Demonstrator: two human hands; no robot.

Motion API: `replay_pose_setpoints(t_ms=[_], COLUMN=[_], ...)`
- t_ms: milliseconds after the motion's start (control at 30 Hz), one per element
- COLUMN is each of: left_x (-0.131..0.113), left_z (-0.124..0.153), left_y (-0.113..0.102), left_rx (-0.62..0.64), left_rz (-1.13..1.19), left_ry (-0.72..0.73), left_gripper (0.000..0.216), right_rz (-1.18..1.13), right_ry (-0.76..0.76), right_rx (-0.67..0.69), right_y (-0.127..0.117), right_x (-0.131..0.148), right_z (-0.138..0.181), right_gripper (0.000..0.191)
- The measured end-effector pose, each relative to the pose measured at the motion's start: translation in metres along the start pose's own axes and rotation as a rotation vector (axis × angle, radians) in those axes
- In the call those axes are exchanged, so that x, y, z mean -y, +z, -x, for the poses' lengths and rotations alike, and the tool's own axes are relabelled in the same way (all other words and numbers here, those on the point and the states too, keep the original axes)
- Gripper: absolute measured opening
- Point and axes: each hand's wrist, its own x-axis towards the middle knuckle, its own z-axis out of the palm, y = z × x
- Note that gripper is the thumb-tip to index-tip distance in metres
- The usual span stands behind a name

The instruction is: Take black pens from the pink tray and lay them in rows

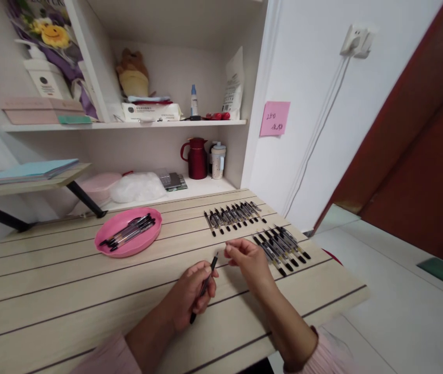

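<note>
My left hand [194,293] is wrapped round a black pen [210,270], which tilts with its narrow tip up and to the right. Just right of that tip, my right hand [247,259] is closed in a pinch; whatever its fingertips hold, if anything, is too small to make out. Beside my right hand lies a row of pens [284,246] with black ends toward me. Farther back is a second row of pens [233,215], side by side. A pink bowl [102,246] at the left holds several more pens [131,231].
The striped wooden table [69,311] meets a white shelf unit at the back. A red jug [197,158] and a light cup [218,161] stand on the lower shelf. At the left is a small raised stand [50,179] with papers. A pink note [275,118] sticks to the wall.
</note>
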Motion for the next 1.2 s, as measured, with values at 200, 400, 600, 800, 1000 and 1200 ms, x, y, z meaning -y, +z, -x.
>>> replay_pose_setpoints(t_ms=[200,400,600,800,1000,1200], left_x=[-0.001,0.000,-0.002,-0.003,-0.002,-0.002], left_z=[0.000,0.000,0.001,0.001,0.000,0.000], left_y=[0.001,0.001,0.002,0.003,0.002,0.002], left_rx=[-0.009,-0.023,-0.039,-0.036,-0.028,-0.031], left_rz=[-0.021,-0.010,-0.015,-0.041,-0.040,-0.069], left_ry=[0.000,-0.002,-0.008,0.007,0.007,0.013], left_gripper=[0.019,0.018,0.019,0.018,0.020,0.020], right_rz=[1.247,1.316,1.280,1.179,1.192,1.375], right_ry=[-0.209,-0.224,-0.210,-0.125,-0.089,-0.010], right_rx=[0.114,0.193,0.191,0.090,-0.004,-0.214], right_y=[-0.022,-0.023,-0.024,-0.026,-0.050,-0.090], right_x=[0.003,0.001,-0.001,-0.003,-0.005,-0.013], right_z=[0.025,0.028,0.028,0.028,0.039,0.041], right_gripper=[0.019,0.023,0.021,0.013,0.019,0.023])
